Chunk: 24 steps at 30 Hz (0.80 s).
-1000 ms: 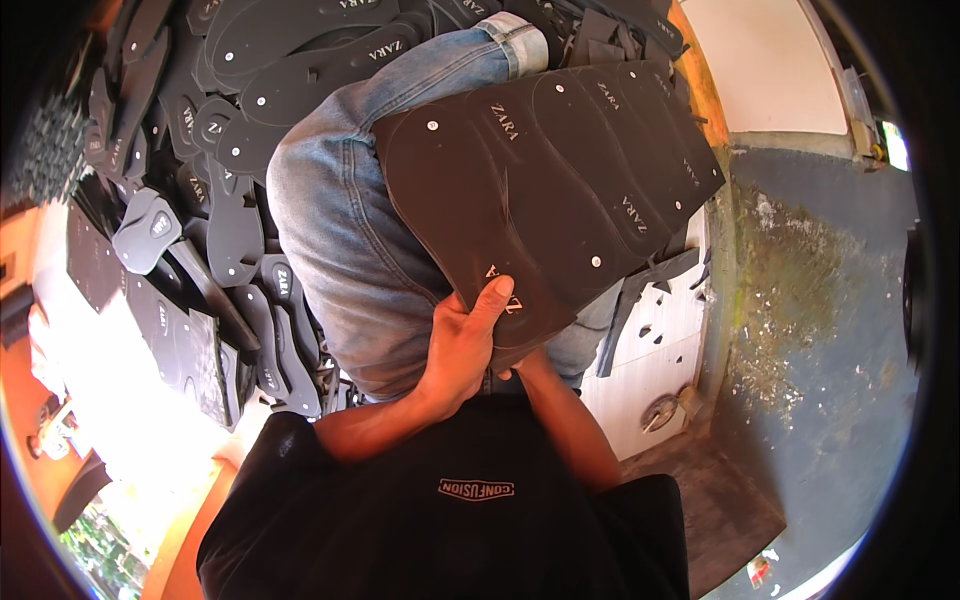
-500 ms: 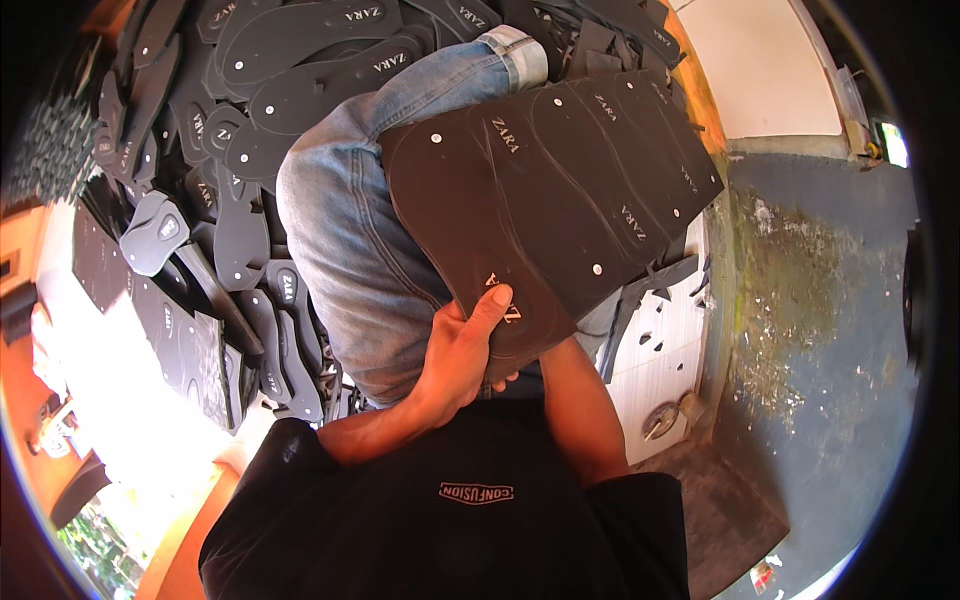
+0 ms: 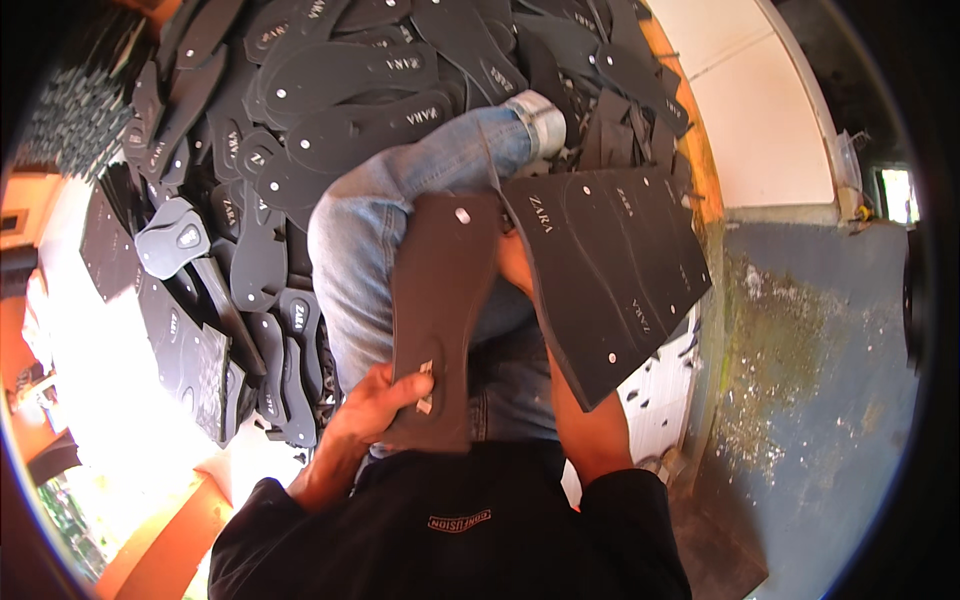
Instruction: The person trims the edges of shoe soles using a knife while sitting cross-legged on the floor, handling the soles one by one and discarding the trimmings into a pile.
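In my left hand (image 3: 385,405) is a black foam sandal sole (image 3: 440,270), gripped near its lower end with the thumb over the pale lettering. It hangs over my lap, apart from the sheet beside it. My right hand (image 3: 515,265) reaches behind the remaining black foam sheet (image 3: 610,270) and holds it tilted up to the right. That sheet bears several curved sole outlines, lettering and white dots. Most of my right hand's fingers are hidden by the sheet.
A large heap of black soles (image 3: 340,80) lies beyond my bent knee (image 3: 350,240). More uncut sheets (image 3: 175,345) lean at the left. To the right, dark scraps (image 3: 640,395) litter white tiles beside a stained grey floor (image 3: 820,340).
The leftmost sole has come away from the sheet and moved left and down with my left hand. My right hand has gone up behind the rest of the sheet, which has turned.
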{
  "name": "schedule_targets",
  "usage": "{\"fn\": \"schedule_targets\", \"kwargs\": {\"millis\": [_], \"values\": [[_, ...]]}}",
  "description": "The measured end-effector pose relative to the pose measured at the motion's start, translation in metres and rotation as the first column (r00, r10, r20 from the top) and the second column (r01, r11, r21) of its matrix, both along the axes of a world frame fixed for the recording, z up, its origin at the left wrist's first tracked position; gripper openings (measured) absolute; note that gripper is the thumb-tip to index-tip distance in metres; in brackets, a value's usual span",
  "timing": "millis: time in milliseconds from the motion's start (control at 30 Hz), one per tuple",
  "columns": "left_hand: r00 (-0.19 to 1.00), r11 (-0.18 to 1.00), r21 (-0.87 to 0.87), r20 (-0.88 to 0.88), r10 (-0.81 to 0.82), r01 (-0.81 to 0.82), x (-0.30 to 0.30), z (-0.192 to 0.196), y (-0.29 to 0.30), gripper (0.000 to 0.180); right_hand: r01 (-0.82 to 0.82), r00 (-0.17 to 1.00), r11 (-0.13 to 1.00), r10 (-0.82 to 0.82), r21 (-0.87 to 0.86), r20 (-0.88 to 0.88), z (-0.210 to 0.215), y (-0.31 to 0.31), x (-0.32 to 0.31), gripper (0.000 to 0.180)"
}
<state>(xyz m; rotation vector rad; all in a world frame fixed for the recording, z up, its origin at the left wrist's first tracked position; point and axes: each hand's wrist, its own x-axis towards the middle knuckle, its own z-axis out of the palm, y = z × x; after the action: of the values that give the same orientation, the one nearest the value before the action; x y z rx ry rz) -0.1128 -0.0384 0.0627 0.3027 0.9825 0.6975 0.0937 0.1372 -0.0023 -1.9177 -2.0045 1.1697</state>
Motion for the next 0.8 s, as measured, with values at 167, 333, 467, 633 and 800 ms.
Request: {"fn": "schedule_targets", "kwargs": {"millis": [167,333,467,633,800], "values": [[0.994,0.977,0.214,-0.103,0.022,0.001,-0.029,-0.004,-0.03,0.024,0.186,0.834,0.944,-0.297,-0.271,-0.464,0.014,0.044,-0.008,0.038],[0.931,0.928,0.361,-0.299,0.209,-0.092,-0.021,-0.006,-0.048,0.022,0.145,0.31,0.856,-0.516,-0.496,-0.798,0.035,-0.033,-0.057,0.037],[0.94,0.968,0.231,-0.298,0.167,-0.099,-0.019,0.002,-0.048,0.024,0.07,0.402,0.907,-0.406,-0.415,-0.821,0.063,-0.099,-0.084,0.02],[0.894,0.891,0.389,-0.276,0.354,-0.233,-0.043,-0.007,-0.005,0.052,0.08,0.444,0.913,-0.392,-0.4,-0.806,0.074,-0.124,-0.075,0.019],[0.926,0.924,0.278,-0.195,0.322,-0.263,-0.019,0.005,0.072,0.023,0.08,0.636,0.918,-0.348,-0.389,-0.689,0.079,-0.149,-0.03,0.021]]}}
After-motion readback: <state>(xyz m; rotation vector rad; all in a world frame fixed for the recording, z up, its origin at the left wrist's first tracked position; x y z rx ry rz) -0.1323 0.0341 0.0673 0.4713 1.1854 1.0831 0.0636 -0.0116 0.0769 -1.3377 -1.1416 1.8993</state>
